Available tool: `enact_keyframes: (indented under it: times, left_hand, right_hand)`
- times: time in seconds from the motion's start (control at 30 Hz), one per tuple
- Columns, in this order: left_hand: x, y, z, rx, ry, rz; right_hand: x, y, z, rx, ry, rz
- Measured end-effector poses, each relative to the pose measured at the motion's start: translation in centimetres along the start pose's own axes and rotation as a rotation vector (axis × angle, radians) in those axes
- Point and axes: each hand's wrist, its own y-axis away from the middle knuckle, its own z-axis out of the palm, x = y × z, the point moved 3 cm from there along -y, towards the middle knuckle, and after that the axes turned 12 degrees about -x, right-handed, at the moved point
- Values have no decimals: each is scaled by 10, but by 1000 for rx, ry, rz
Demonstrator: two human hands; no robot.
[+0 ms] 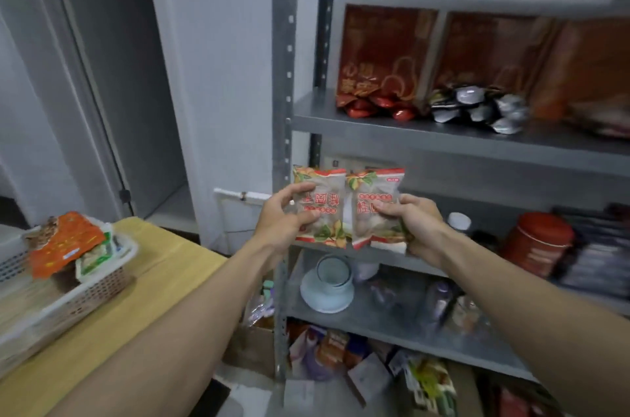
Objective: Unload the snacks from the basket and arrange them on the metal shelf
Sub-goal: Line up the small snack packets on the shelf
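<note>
I hold two clear snack packets with red print side by side in front of the metal shelf (443,137). My left hand (284,222) grips the left packet (322,198), which is upside down. My right hand (417,229) pinches the right packet (373,208) at its lower right corner. Both packets hang in the air level with the shelf's second board. The white plastic basket (85,293) stands on the yellow table (153,307) at the left, with an orange packet (64,242) and a green-and-white packet (97,258) in it.
The upper board carries large red bags (385,51), small red sachets (375,108) and silver-black sachets (477,108). A red tin (538,242) and a white-capped bottle (458,222) stand at the right. Below are a pale blue bowl (329,287) and several mixed packets.
</note>
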Motion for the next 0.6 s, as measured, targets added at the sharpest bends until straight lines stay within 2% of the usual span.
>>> enact_keyframes:
  times: [0.3, 0.6]
  left_hand:
    - [-18, -63, 250, -195, 45, 63]
    - [0, -156, 419, -361, 48, 137]
  right_hand:
    - [-30, 64, -241, 255, -59, -109]
    - [-87, 72, -404, 487, -74, -244]
